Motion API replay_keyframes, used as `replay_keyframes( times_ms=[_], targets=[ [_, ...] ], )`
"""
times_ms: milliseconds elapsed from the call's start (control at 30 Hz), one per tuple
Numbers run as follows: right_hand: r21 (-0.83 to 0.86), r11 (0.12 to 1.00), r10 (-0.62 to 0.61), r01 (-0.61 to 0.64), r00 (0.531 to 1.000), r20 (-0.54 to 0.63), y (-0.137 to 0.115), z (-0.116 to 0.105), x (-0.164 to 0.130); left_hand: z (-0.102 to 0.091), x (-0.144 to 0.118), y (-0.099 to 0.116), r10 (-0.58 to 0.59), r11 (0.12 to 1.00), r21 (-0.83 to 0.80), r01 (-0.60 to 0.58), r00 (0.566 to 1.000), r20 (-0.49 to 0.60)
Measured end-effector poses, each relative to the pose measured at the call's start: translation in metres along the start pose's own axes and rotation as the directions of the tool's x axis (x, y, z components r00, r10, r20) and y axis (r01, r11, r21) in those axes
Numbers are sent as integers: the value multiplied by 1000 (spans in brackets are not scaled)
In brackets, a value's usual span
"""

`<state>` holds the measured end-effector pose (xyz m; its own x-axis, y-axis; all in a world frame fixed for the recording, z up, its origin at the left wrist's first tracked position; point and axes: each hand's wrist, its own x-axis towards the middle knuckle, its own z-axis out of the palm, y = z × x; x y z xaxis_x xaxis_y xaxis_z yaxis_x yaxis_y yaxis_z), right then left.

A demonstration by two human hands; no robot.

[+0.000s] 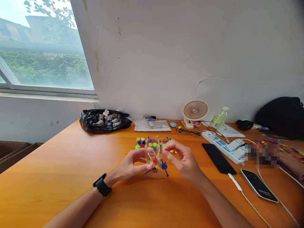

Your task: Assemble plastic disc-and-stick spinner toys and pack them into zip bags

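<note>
An orange table (59,177) meets a pale wall (152,63). Just below frame centre, the left hand (134,164) clamps thumb and fingers on a clear bag (156,156) with coloured pieces (164,166); the right hand's (186,160) fingertips sit close together at its edge (gripping or not, I cannot tell). More pieces (139,142) show behind. Farther out: black bag (89,123) left, fan (195,110) right.

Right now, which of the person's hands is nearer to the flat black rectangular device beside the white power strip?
Right. The right hand is left of the device, not touching it; the left hand is farther left, beyond the right hand.
</note>
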<state>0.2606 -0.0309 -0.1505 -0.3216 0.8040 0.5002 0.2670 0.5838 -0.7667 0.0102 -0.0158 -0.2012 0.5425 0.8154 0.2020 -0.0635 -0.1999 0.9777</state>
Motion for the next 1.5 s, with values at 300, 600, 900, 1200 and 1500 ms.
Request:
replay_keyframes(
  times_ms=[300, 600, 900, 1200, 1500],
  targets=[
    [65, 998, 23, -26, 998, 51, -2, 5, -5, 7, 1, 2, 6, 999, -35, -6, 1000, -6],
    [192, 974, 128, -119, 991, -33, 28, 7, -1, 11, 1, -3, -55, 996, -75, 39, 971, -234],
    [427, 850, 342, -308, 940, -4, 46, 18, -6, 17, 1, -8, -153, 984, -126, 128, 964, -219],
    [411, 832, 374, -373, 924, 82, 47, 27, -12, 14, 3, -10, -210, 949, -280, 149, 956, -205],
    [404, 849, 355, -340, 934, 39, 52, 23, -12, 7, 4, -6, -143, 985, -128, 113, 954, -263]
  ],
)
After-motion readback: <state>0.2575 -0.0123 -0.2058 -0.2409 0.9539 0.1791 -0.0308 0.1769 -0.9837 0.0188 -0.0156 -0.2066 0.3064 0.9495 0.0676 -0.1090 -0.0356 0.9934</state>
